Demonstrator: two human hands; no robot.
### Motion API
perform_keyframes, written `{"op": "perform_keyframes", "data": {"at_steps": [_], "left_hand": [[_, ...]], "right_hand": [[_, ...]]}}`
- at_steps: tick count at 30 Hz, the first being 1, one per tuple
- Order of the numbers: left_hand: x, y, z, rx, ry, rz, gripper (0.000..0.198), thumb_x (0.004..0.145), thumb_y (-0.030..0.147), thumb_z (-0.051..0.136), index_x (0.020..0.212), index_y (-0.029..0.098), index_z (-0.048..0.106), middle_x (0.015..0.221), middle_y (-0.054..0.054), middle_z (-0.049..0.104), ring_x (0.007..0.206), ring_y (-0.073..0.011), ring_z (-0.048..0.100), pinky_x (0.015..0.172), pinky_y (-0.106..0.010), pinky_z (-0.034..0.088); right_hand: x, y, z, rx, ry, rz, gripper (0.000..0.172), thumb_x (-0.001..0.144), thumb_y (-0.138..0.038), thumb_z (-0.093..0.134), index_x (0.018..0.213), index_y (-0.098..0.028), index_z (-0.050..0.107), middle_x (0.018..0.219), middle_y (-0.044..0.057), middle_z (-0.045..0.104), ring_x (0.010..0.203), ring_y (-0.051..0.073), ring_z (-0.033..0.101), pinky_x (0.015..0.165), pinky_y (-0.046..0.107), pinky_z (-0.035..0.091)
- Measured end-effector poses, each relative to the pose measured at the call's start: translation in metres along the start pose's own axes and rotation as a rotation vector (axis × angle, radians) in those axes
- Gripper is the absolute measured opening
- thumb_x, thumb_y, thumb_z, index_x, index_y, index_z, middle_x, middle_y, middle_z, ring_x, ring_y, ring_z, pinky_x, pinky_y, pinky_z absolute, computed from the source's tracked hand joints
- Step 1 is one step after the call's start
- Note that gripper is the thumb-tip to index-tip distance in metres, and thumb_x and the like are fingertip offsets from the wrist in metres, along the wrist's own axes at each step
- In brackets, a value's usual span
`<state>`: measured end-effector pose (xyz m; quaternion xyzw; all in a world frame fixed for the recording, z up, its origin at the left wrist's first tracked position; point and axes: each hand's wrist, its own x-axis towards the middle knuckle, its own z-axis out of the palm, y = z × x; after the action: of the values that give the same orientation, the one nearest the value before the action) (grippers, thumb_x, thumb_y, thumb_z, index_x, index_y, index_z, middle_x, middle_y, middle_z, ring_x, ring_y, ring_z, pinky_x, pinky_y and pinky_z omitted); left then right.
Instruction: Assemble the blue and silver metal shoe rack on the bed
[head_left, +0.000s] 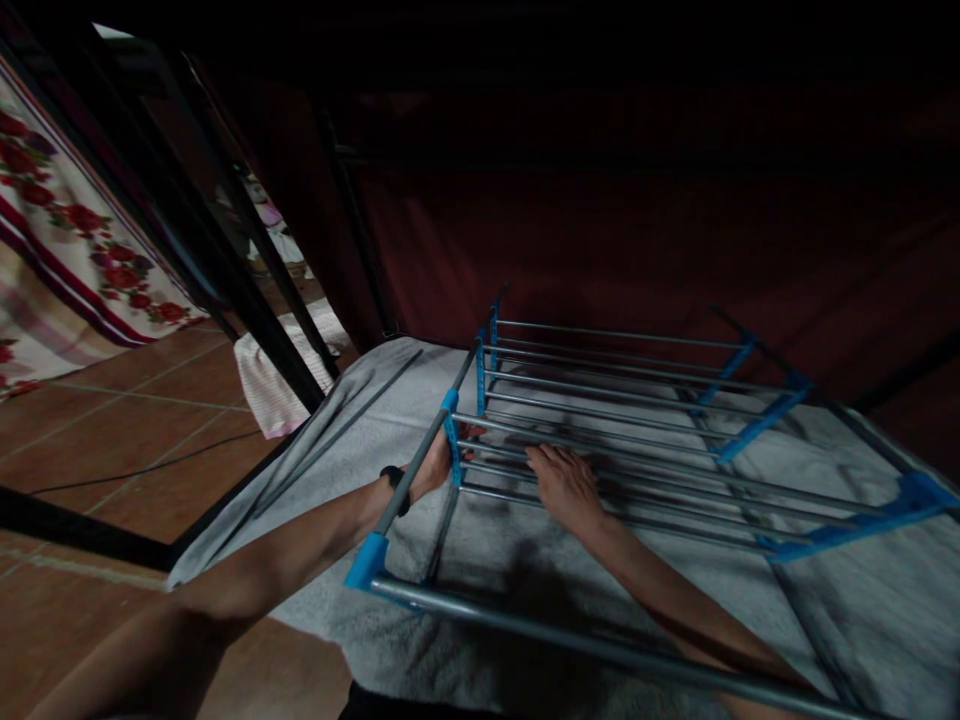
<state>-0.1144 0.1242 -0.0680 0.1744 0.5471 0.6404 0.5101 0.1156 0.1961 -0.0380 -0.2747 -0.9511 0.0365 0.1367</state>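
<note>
Left hand (435, 468): grasping the blue bracket (453, 450) at the left end of the nearest rods, with fingertips showing past its far side.
Left wrist: wearing a dark band (395, 482), passing beneath the side tube (417, 462).
Right hand (566, 488): laid across the nearest rods with bent fingers; cannot tell whether gripping or only resting.
Rack (675, 464): set on the grey blanket (390, 640), touching both hands, made of metal rods joined in rows by blue plastic pieces.
Front tube (525, 628): crossing above the right forearm, fitted at its left end into a blue corner joint (366, 562).
Behind: hung with dark red cloth (600, 240).
Left side: bounded by black posts (225, 260), then tiled floor (150, 420), a striped cloth (270, 378) and a floral cloth (90, 240).
</note>
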Motion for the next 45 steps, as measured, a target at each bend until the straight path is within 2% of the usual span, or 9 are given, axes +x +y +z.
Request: {"op": "perform_keyframes", "data": {"at_steps": [3,10,16,22,29,35,39,45], "left_hand": [[0.001,-0.001,-0.001,0.003,-0.023,0.057,0.039,0.078,0.055,0.057,0.099,0.023,0.066,0.094,-0.008,0.073,0.093,-0.0287,0.064,0.061,-0.033,0.048],[-0.001,0.003,-0.001,0.008,-0.060,0.060,0.035,0.080,0.055,0.055,0.088,0.022,0.064,0.097,-0.010,0.072,0.088,-0.0272,0.062,0.064,-0.035,0.047],[0.001,0.000,-0.003,0.013,-0.087,0.050,0.034,0.082,0.051,0.053,0.098,0.025,0.066,0.097,-0.009,0.072,0.075,-0.0232,0.064,0.059,-0.034,0.048],[-0.004,0.003,-0.002,-0.003,-0.080,0.051,0.042,0.079,0.054,0.058,0.111,0.027,0.062,0.100,-0.010,0.072,0.089,-0.0296,0.065,0.066,-0.038,0.050],[-0.004,0.004,-0.004,0.018,-0.101,0.026,0.034,0.080,0.052,0.058,0.100,0.026,0.065,0.102,-0.010,0.071,0.084,-0.0271,0.067,0.068,-0.037,0.050],[-0.005,0.007,0.001,0.029,-0.111,0.019,0.040,0.077,0.053,0.060,0.107,0.027,0.063,0.099,-0.010,0.072,0.089,-0.0303,0.066,0.066,-0.038,0.049],[-0.009,0.010,0.002,0.026,-0.070,-0.005,0.041,0.078,0.053,0.060,0.110,0.027,0.062,0.099,-0.010,0.072,0.093,-0.0319,0.065,0.069,-0.040,0.049],[-0.019,0.019,0.008,0.017,-0.183,-0.034,0.030,0.080,0.047,0.060,0.102,0.028,0.066,0.101,-0.009,0.073,0.100,-0.0335,0.064,0.070,-0.040,0.050]], "right_hand": [[-0.001,0.000,-0.002,-0.004,0.029,0.000,0.027,0.099,-0.023,0.037,0.114,-0.025,0.060,0.105,0.004,0.066,0.098,0.019,0.057,0.088,0.032,0.037],[-0.004,-0.003,-0.001,-0.041,0.055,0.001,0.028,0.099,-0.022,0.038,0.118,-0.024,0.058,0.106,0.005,0.066,0.101,0.019,0.057,0.091,0.033,0.036],[-0.003,-0.004,-0.002,-0.060,0.047,0.005,0.026,0.099,-0.021,0.037,0.109,-0.023,0.061,0.102,0.005,0.066,0.097,0.020,0.057,0.088,0.034,0.036],[-0.005,-0.002,-0.002,-0.053,0.062,-0.017,0.029,0.100,-0.022,0.036,0.119,-0.022,0.057,0.108,0.006,0.066,0.100,0.020,0.057,0.090,0.034,0.035],[-0.004,0.000,0.002,-0.075,0.058,-0.024,0.028,0.100,-0.021,0.036,0.118,-0.022,0.058,0.105,0.005,0.066,0.098,0.020,0.056,0.089,0.034,0.035],[-0.004,-0.003,0.002,-0.088,0.070,-0.018,0.027,0.098,-0.016,0.038,0.113,-0.022,0.058,0.105,0.005,0.066,0.099,0.021,0.055,0.089,0.035,0.034],[-0.004,-0.001,0.001,-0.080,0.048,-0.027,0.027,0.098,-0.017,0.038,0.116,-0.023,0.058,0.107,0.005,0.066,0.099,0.020,0.056,0.090,0.034,0.034],[-0.004,0.002,0.003,-0.067,0.045,-0.037,0.029,0.100,-0.021,0.035,0.119,-0.023,0.057,0.107,0.005,0.066,0.098,0.020,0.056,0.089,0.035,0.034]]}}
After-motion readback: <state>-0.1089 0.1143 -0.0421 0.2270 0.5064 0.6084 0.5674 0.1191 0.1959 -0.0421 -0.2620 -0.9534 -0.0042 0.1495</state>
